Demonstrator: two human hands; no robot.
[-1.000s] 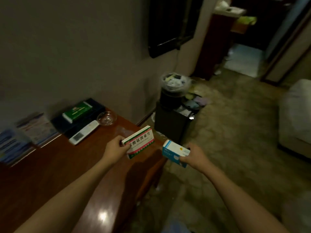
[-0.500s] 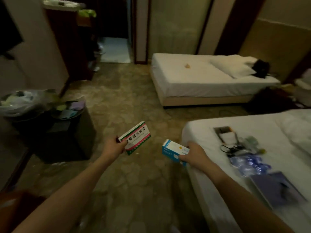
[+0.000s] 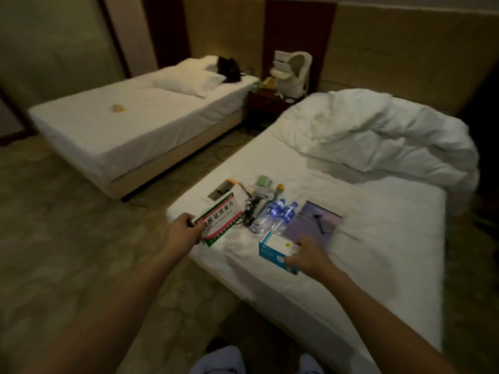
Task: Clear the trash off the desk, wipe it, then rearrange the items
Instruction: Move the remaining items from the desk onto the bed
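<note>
Both hands loaded over the near bed. Left hand pinches the green-and-pink box by its near short end, thumb on top, rest of the box sticking out over the bed's corner. Right hand is curled round the blue box at its right end; box looks low over the sheet, can't tell if it touches.

Handling, my read: both are thin card medicine cartons, light, fairly stiff but crushable, so a light pinch across the flat faces is enough. End grip is fine at this weight.

The bottles lie just beyond the blue box, a purple book right of them, cables between the bottles and the green-and-pink box. Soft sheet, so the boxes should land flat without sliding.
</note>
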